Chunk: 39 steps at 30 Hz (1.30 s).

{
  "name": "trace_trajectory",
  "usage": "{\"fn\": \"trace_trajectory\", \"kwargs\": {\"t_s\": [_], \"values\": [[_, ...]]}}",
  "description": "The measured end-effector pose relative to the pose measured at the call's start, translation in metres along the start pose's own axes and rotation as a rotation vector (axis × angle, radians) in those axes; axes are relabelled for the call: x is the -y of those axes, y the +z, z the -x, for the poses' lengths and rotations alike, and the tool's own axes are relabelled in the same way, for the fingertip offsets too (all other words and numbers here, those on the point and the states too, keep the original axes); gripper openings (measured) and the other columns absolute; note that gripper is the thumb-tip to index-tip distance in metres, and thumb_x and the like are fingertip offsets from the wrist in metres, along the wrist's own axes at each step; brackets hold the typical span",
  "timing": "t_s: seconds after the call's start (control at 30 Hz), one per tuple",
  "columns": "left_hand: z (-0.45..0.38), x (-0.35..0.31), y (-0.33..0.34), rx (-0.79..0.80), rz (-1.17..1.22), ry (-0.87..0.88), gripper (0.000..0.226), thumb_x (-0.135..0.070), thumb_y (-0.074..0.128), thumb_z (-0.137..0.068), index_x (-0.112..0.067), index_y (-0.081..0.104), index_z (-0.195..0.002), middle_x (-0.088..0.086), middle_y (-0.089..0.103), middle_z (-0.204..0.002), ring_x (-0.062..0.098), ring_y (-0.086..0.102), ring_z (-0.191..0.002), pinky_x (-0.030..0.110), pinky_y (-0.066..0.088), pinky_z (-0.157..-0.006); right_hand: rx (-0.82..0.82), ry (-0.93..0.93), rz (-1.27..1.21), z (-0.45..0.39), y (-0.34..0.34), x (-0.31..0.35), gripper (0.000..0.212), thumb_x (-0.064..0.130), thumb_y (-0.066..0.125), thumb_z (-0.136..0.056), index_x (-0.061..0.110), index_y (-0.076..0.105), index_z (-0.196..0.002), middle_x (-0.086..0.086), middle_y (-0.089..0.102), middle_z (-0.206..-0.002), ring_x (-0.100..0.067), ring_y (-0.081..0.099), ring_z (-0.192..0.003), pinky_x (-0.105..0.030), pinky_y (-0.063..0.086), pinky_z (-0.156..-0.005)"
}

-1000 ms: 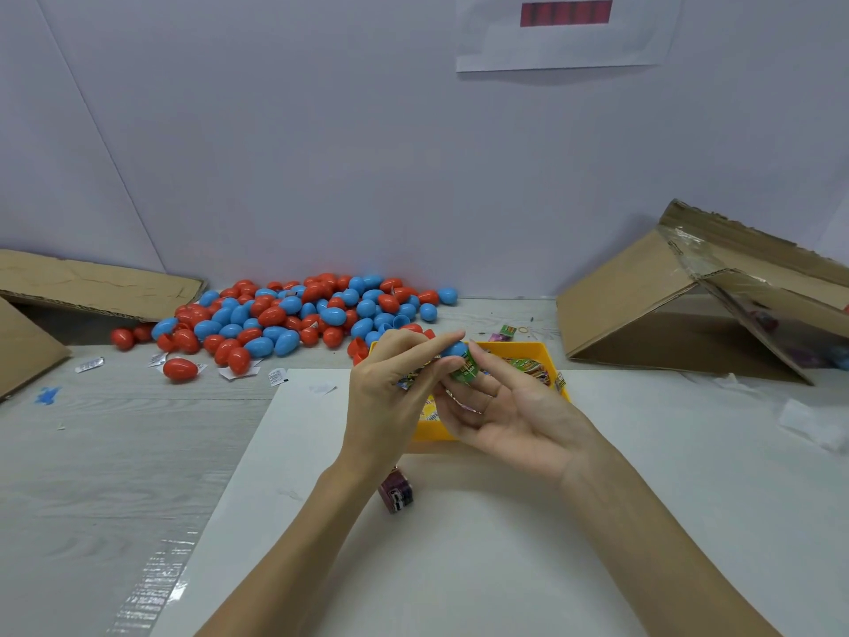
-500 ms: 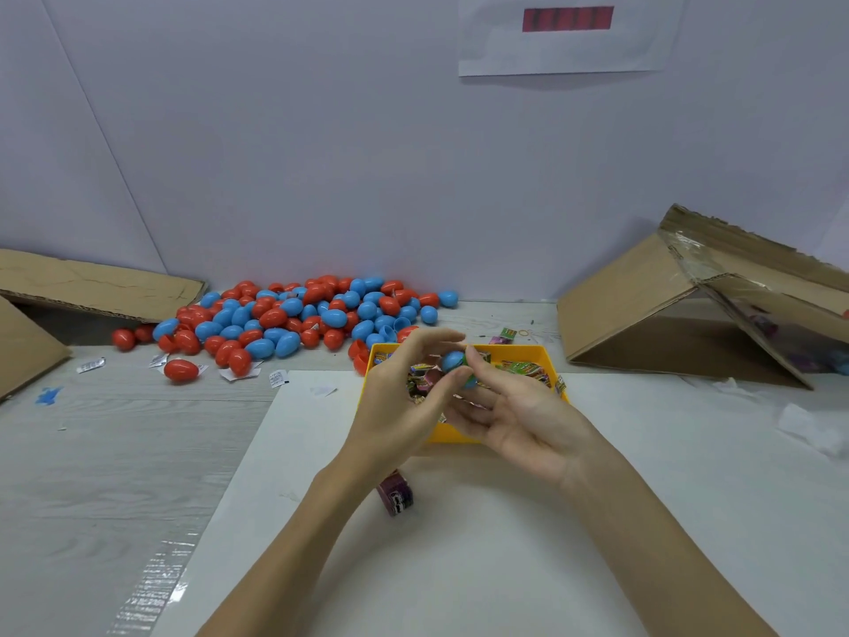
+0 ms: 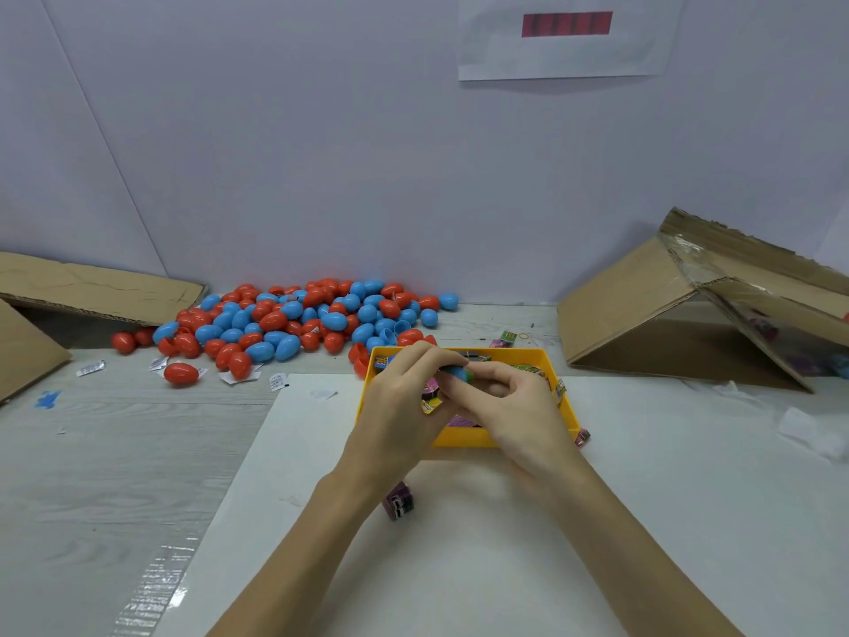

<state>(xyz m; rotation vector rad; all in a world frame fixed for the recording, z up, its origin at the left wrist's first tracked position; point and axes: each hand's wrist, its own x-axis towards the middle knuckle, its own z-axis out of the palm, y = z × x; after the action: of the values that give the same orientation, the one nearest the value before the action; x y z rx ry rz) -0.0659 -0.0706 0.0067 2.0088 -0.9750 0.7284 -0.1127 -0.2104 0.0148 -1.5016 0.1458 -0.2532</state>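
Your left hand (image 3: 404, 406) and right hand (image 3: 519, 406) both pinched the blue egg (image 3: 456, 372) with curled fingers, just above the yellow tray (image 3: 464, 438), dead center. The tray held colourful wrapped packets (image 3: 431, 396), mostly hidden by your hands; a green bit at the egg's 3 o'clock end was too small to identify. The tipped cardboard box (image 3: 643, 314) at 2 o'clock held blurred stuff, and the egg pile (image 3: 294, 324) lay loose at 11 o'clock.

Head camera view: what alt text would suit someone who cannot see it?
The left hand and right hand pinch a small blue egg over a yellow tray of packets. Red and blue eggs lie heaped behind it.
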Motion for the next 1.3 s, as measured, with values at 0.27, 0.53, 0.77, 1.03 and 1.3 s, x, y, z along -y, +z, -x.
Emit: {"fn": "trace_trajectory", "kwargs": {"t_s": [0.27,0.53,0.77,1.03,1.3], "values": [[0.004,-0.011,0.002,-0.074,-0.056,-0.032,0.039,0.009,0.084,-0.072,-0.005,0.073,-0.107,0.006,0.071,-0.104,0.017,0.065,-0.097,0.020,0.055,-0.086,-0.110,-0.131,0.040,0.000,0.010,-0.009,0.027,0.027,0.088,-0.076,0.027,0.073,-0.099,0.017,0.077,-0.088,0.001,0.072,-0.086,-0.013,0.055,-0.066],[0.007,-0.016,0.008,-0.150,-0.113,-0.081,0.036,0.011,0.083,-0.073,-0.005,0.072,-0.103,0.005,0.069,-0.100,0.014,0.062,-0.093,0.016,0.053,-0.083,-0.161,-0.249,0.163,-0.001,0.015,-0.013,0.030,0.027,0.089,-0.076,0.029,0.074,-0.101,0.018,0.075,-0.090,-0.004,0.073,-0.087,-0.024,0.061,-0.074],[0.004,-0.017,0.008,-0.168,-0.062,-0.117,0.042,0.009,0.084,-0.071,-0.003,0.070,-0.108,0.006,0.069,-0.103,0.017,0.065,-0.095,0.017,0.052,-0.087,-0.188,-0.250,0.139,-0.003,0.012,-0.015,0.034,0.031,0.089,-0.074,0.025,0.073,-0.103,0.014,0.076,-0.090,-0.002,0.073,-0.087,-0.020,0.060,-0.073],[0.005,-0.010,0.010,-0.166,-0.091,-0.129,0.035,0.005,0.089,-0.070,-0.004,0.067,-0.096,0.006,0.065,-0.095,0.015,0.061,-0.087,0.020,0.055,-0.077,-0.171,-0.234,0.155,-0.003,0.012,-0.017,0.032,0.031,0.088,-0.077,0.026,0.070,-0.103,0.009,0.076,-0.092,-0.006,0.074,-0.086,-0.031,0.064,-0.075],[0.006,-0.005,0.013,-0.155,-0.069,-0.167,0.042,0.003,0.089,-0.069,-0.009,0.062,-0.099,0.000,0.059,-0.098,0.013,0.055,-0.088,0.015,0.054,-0.079,-0.128,-0.280,0.298,0.000,0.009,-0.014,0.025,0.038,0.085,-0.080,0.042,0.069,-0.099,0.026,0.071,-0.087,0.003,0.069,-0.087,-0.019,0.060,-0.070]]}}
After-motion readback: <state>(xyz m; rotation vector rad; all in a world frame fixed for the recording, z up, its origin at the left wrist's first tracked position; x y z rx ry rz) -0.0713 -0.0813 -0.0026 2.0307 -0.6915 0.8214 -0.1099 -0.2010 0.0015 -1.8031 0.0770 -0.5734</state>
